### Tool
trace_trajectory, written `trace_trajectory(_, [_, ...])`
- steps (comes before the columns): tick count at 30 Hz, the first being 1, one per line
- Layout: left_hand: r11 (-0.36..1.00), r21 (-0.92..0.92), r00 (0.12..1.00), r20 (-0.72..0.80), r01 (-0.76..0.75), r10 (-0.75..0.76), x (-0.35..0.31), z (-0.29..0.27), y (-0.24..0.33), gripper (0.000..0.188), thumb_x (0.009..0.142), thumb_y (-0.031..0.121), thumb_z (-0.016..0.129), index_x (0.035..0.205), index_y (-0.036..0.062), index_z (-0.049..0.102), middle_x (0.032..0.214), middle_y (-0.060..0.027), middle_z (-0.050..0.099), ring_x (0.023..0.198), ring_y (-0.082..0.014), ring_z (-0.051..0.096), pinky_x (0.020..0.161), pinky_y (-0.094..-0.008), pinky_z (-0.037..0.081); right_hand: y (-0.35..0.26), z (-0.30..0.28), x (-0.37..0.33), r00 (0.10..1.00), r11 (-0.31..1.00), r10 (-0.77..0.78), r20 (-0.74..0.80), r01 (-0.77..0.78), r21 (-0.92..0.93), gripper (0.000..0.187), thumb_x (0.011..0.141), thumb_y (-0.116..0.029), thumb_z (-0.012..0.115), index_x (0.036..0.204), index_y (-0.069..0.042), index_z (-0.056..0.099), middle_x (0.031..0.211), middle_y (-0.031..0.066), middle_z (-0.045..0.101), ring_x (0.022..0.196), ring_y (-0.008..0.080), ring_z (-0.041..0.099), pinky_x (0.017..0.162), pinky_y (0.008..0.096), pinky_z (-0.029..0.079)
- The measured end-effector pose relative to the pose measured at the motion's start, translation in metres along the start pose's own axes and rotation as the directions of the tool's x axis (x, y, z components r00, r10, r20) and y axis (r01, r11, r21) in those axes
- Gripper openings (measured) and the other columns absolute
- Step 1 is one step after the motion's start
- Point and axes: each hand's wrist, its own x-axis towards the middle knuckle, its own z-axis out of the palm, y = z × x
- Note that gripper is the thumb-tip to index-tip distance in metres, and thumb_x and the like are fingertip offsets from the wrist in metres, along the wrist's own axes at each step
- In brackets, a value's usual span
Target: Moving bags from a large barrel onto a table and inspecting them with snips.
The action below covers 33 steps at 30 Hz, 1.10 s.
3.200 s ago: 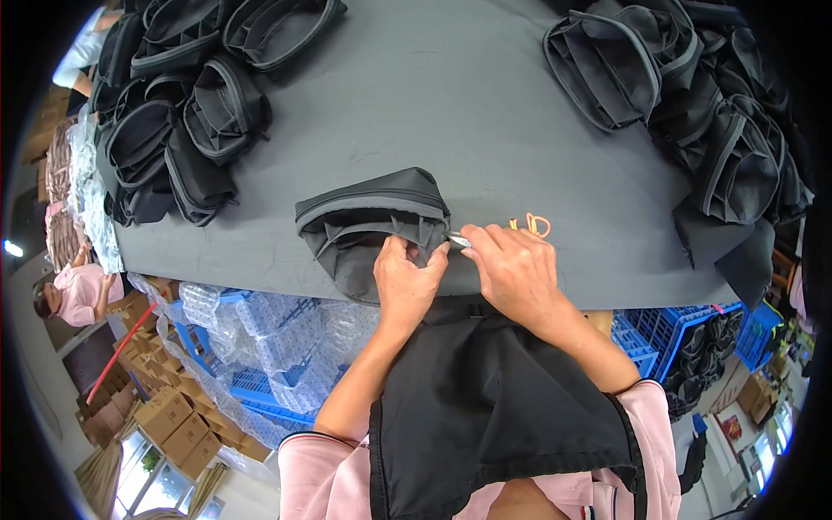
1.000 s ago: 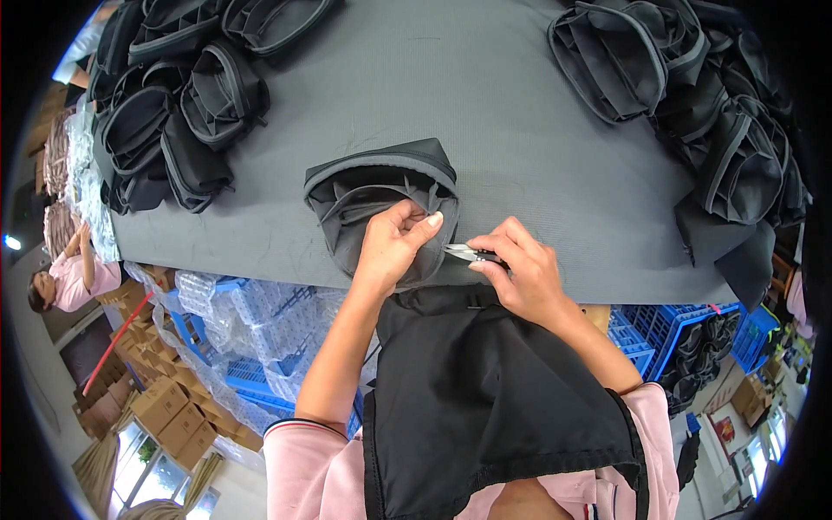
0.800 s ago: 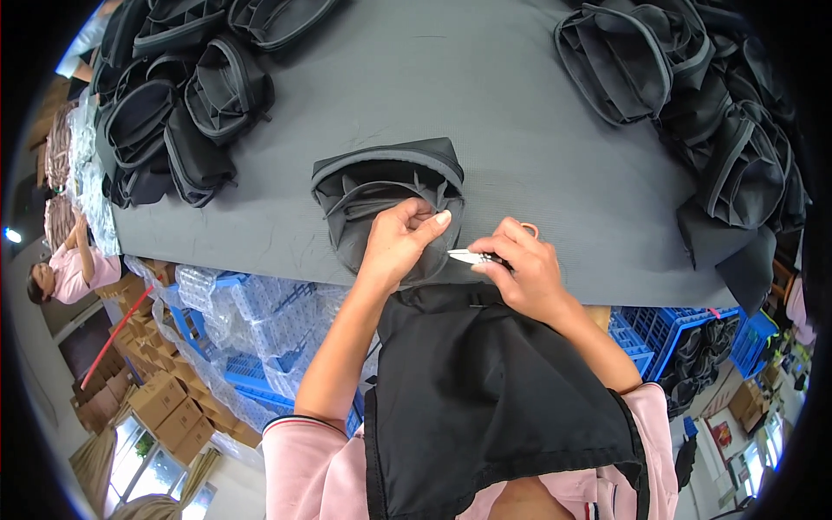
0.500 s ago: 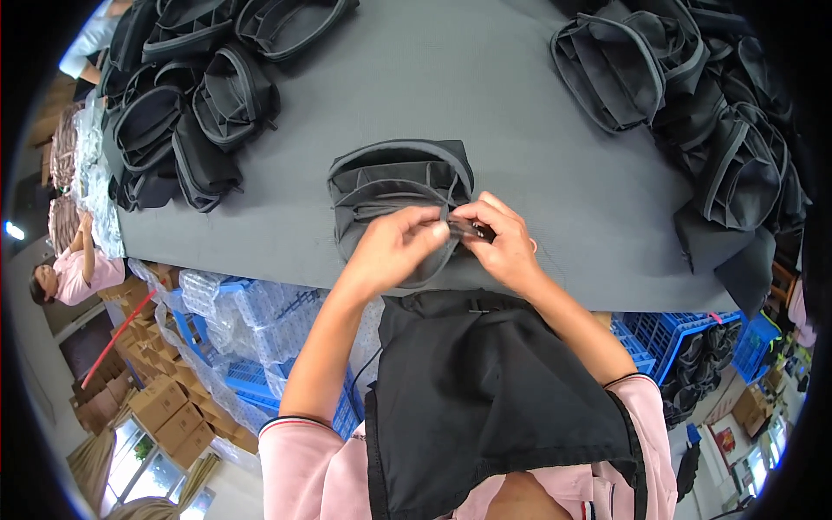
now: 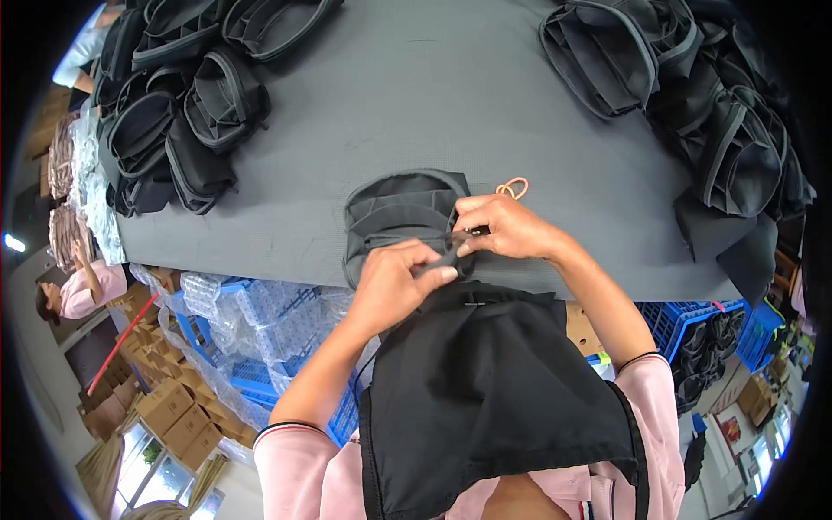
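An unzipped black fabric pouch [image 5: 403, 192] with inner pockets lies at the table's near edge, in front of my body. My left hand [image 5: 390, 282] is closed on the pouch's near right rim, pinching the fabric between thumb and fingers. In my right hand [image 5: 507, 227] are small dark thread snips [image 5: 477, 231], their tip against the edge beside the left fingers. An orange cord loop [image 5: 513, 187] sticks out beyond the right hand's knuckles. The exact spot where the tip meets the fabric is partly covered by my fingers.
Similar black pouches [image 5: 217, 100] are heaped on the table's left, and another heap [image 5: 607, 61] lies right. Below the grey table [image 5: 390, 95] stand blue crates [image 5: 685, 325], bubble wrap [image 5: 251, 316] and cartons [image 5: 165, 412]. A person in pink [image 5: 87, 290] is far left.
Both hands and the pouch have come nearer to my body. My right hand has turned, and the orange loop now shows above it. My left fingers have shifted down along the rim.
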Motion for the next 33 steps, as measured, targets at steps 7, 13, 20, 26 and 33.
trace_trajectory(7, [0.613, -0.657, 0.895, 0.374, 0.44, -0.242, -0.002, 0.024, -0.017, 0.015, 0.081, 0.011, 0.068, 0.091, 0.004, 0.06, 0.08, 0.005, 0.055, 0.075, -0.0042, 0.051, 0.069, -0.0223, 0.044, -0.015, 0.009, -0.03, 0.919, 0.978, 0.193, -0.344, -0.15, 0.148, 0.029, 0.072, -0.004, 0.066, 0.101, -0.005, 0.059, 0.08, 0.0027, 0.052, 0.075, 0.0145, 0.051, 0.071, 0.0274, 0.04])
trace_trajectory(13, [0.565, -0.771, 0.952, 0.287, 0.295, -0.106, 0.004, 0.036, -0.015, 0.023, 0.081, 0.006, 0.068, 0.096, 0.0075, 0.05, 0.089, 0.0052, 0.051, 0.084, -0.0028, 0.049, 0.079, -0.0198, 0.041, -0.034, 0.043, -0.076, 0.769, 0.978, 0.205, -0.606, -0.19, 0.09, 0.03, 0.076, -0.012, 0.067, 0.104, -0.008, 0.056, 0.089, 0.0052, 0.056, 0.074, 0.0161, 0.058, 0.064, 0.0285, 0.047])
trace_trajectory(20, [0.535, -0.788, 0.949, 0.303, 0.303, -0.091, 0.002, 0.037, -0.014, 0.027, 0.078, 0.006, 0.071, 0.095, 0.0084, 0.049, 0.09, 0.0041, 0.052, 0.085, -0.0038, 0.049, 0.077, -0.0194, 0.042, -0.039, 0.04, -0.074, 0.803, 0.965, -0.001, -0.595, -0.156, -0.212, 0.023, 0.072, -0.009, 0.069, 0.094, -0.008, 0.062, 0.079, 0.0034, 0.055, 0.061, 0.0209, 0.055, 0.054, 0.0314, 0.043])
trace_trajectory(26, [0.53, -0.795, 0.952, 0.296, 0.293, -0.082, 0.001, 0.039, -0.016, 0.028, 0.078, 0.005, 0.071, 0.095, 0.0079, 0.049, 0.091, 0.0035, 0.053, 0.085, -0.0043, 0.05, 0.077, -0.0202, 0.043, -0.037, 0.042, -0.075, 0.787, 0.955, -0.064, -0.614, -0.129, -0.266, 0.021, 0.071, -0.008, 0.069, 0.091, -0.007, 0.063, 0.076, 0.0032, 0.054, 0.064, 0.0207, 0.055, 0.057, 0.0298, 0.042])
trace_trajectory(33, [0.33, -0.853, 0.912, 0.349, 0.404, -0.213, -0.005, 0.037, 0.001, 0.026, 0.082, 0.025, 0.069, 0.081, 0.0061, 0.051, 0.076, 0.0029, 0.055, 0.068, -0.004, 0.05, 0.06, -0.0189, 0.04, -0.036, 0.044, -0.062, 0.804, 0.815, 0.378, -0.459, -0.053, 0.578, 0.019, 0.081, -0.008, 0.062, 0.098, -0.004, 0.057, 0.083, 0.0007, 0.053, 0.071, 0.0078, 0.05, 0.06, 0.0211, 0.039])
